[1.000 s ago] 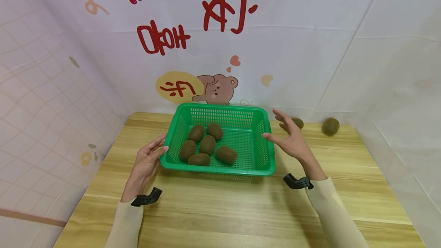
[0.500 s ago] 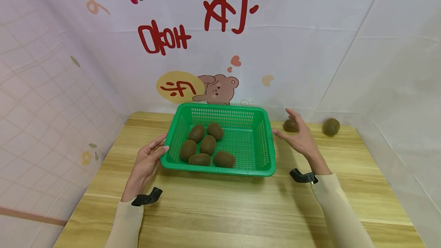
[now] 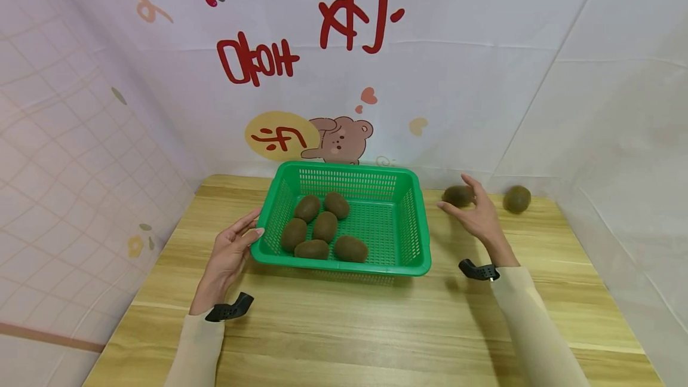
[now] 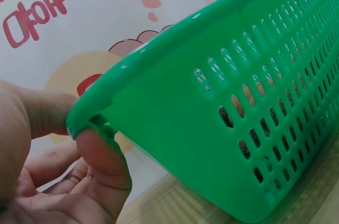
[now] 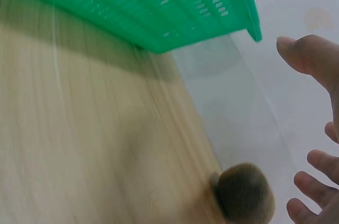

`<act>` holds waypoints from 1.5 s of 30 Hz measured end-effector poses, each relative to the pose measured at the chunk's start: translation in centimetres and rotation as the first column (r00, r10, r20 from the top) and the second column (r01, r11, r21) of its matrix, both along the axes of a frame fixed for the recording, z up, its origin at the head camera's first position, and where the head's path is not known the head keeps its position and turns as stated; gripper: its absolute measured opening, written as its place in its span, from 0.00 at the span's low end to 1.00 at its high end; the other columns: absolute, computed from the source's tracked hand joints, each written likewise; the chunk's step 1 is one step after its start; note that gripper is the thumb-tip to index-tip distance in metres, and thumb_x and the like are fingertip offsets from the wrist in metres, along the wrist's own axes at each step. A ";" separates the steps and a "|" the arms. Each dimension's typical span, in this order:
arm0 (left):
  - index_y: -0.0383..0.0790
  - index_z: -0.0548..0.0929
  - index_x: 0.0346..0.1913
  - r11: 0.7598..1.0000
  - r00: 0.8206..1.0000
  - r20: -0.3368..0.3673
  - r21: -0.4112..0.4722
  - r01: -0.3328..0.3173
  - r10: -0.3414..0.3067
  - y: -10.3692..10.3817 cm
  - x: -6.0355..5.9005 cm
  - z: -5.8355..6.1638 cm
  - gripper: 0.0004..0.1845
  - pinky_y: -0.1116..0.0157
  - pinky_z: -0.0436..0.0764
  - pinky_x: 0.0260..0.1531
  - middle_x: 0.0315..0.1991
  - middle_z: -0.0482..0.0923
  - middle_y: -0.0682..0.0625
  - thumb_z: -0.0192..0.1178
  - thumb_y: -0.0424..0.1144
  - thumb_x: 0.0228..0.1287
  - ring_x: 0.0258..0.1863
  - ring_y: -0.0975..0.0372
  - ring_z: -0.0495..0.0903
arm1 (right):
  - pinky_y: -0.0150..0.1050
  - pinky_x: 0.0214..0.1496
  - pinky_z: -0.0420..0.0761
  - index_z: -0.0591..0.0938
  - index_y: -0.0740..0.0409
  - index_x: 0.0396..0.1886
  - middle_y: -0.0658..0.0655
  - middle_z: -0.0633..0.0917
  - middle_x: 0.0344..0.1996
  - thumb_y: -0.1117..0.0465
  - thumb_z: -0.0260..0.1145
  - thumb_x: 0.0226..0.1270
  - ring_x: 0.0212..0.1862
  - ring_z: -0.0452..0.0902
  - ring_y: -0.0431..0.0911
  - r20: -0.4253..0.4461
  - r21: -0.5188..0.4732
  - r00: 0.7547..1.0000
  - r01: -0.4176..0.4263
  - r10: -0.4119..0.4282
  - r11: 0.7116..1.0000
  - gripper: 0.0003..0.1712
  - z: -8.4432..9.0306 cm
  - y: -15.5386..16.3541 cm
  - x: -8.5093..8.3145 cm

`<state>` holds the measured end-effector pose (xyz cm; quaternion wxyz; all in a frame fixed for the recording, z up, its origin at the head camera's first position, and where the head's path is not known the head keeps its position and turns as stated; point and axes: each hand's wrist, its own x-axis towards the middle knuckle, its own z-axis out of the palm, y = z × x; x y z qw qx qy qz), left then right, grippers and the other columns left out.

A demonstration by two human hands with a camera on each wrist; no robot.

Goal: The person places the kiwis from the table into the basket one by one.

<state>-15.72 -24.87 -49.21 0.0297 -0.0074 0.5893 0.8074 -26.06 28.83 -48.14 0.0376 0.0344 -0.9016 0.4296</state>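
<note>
The backdrop cloth (image 3: 484, 94) carries large red characters (image 3: 355, 14) that appear mirrored. More red letters (image 3: 257, 60) sit lower left, and a yellow circle (image 3: 282, 136) holds red script; none reads clearly.

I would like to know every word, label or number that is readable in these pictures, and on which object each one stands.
Red characters, high on the backdrop: mirrored, possibly "小炸", not surely readable.
Red characters to their left: mirrored, Korean-like, not surely readable.
Red marks on the yellow circle beside the bear drawing: unreadable.
Green basket, kiwis, wooden table, wrist cameras: no text or numbers visible.
</note>
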 end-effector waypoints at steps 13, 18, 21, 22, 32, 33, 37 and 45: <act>0.30 0.59 0.79 1.000 1.000 0.015 0.001 -0.005 0.005 -0.1 -0.1 -0.1 0.36 0.76 0.86 0.41 0.49 0.74 0.53 0.60 0.27 0.73 0.42 0.70 0.84 | 0.70 0.76 0.58 0.50 0.48 0.85 0.67 0.55 0.81 0.36 0.75 0.61 0.80 0.51 0.67 0.031 -0.012 0.996 0.080 -0.079 0.997 0.62 -1.2 1.4 -1.4; 0.29 0.58 0.79 1.000 1.000 -0.002 0.006 0.003 -0.003 -0.2 -0.1 -0.1 0.36 0.75 0.86 0.41 0.49 0.76 0.53 0.60 0.26 0.73 0.43 0.69 0.85 | 0.72 0.75 0.57 0.50 0.48 0.85 0.67 0.54 0.81 0.36 0.75 0.60 0.80 0.50 0.67 0.040 -0.016 0.994 0.106 -0.105 0.994 0.63 -1.7 1.7 -2.0; 0.28 0.58 0.79 1.000 1.000 -0.007 0.005 0.002 -0.002 -0.2 -0.1 0.0 0.36 0.75 0.86 0.41 0.50 0.76 0.53 0.60 0.27 0.73 0.43 0.69 0.85 | 0.72 0.75 0.57 0.51 0.49 0.85 0.67 0.55 0.81 0.36 0.75 0.60 0.80 0.51 0.67 0.038 -0.012 0.993 0.117 -0.116 0.993 0.63 -2.1 1.8 -2.4; 0.28 0.58 0.79 1.000 1.000 -0.007 0.002 0.000 0.000 -0.2 -0.1 0.0 0.36 0.75 0.86 0.40 0.50 0.76 0.53 0.60 0.27 0.73 0.43 0.69 0.85 | 0.71 0.76 0.57 0.51 0.50 0.85 0.67 0.55 0.81 0.36 0.75 0.60 0.80 0.51 0.67 0.036 -0.011 0.992 0.120 -0.119 0.993 0.63 -2.3 1.8 -2.6; 0.30 0.60 0.79 1.000 1.000 -0.009 -0.025 -0.015 0.015 -0.1 0.1 0.1 0.36 0.74 0.86 0.39 0.50 0.76 0.53 0.61 0.28 0.72 0.42 0.68 0.85 | 0.69 0.77 0.58 0.54 0.57 0.84 0.72 0.57 0.79 0.40 0.77 0.60 0.79 0.52 0.69 0.023 0.011 0.989 0.145 -0.145 0.989 0.62 -3.6 2.0 -3.9; 0.29 0.60 0.79 1.000 1.000 -0.010 -0.020 -0.016 0.016 -0.1 0.1 0.1 0.36 0.74 0.86 0.39 0.50 0.76 0.53 0.61 0.27 0.72 0.41 0.69 0.85 | 0.68 0.77 0.59 0.55 0.58 0.83 0.72 0.58 0.79 0.41 0.78 0.60 0.78 0.53 0.70 0.017 0.016 0.989 0.150 -0.150 0.989 0.62 -3.8 2.0 -4.0; 0.29 0.59 0.79 0.999 1.000 -0.011 -0.030 -0.019 0.018 0.0 0.1 0.1 0.36 0.75 0.86 0.38 0.50 0.75 0.53 0.61 0.27 0.73 0.41 0.69 0.84 | 0.68 0.74 0.62 0.57 0.59 0.82 0.73 0.61 0.76 0.44 0.78 0.60 0.75 0.56 0.70 0.005 0.038 0.986 0.167 -0.167 0.985 0.59 -4.4 1.9 -4.3; 0.29 0.60 0.79 1.000 1.000 0.015 -0.014 -0.016 0.017 0.0 0.0 0.0 0.36 0.75 0.86 0.38 0.49 0.74 0.52 0.61 0.27 0.72 0.39 0.70 0.84 | 0.67 0.74 0.63 0.61 0.62 0.80 0.72 0.65 0.74 0.49 0.77 0.63 0.74 0.60 0.69 -0.018 0.004 0.978 0.208 -0.208 0.978 0.53 -5.1 1.6 -4.2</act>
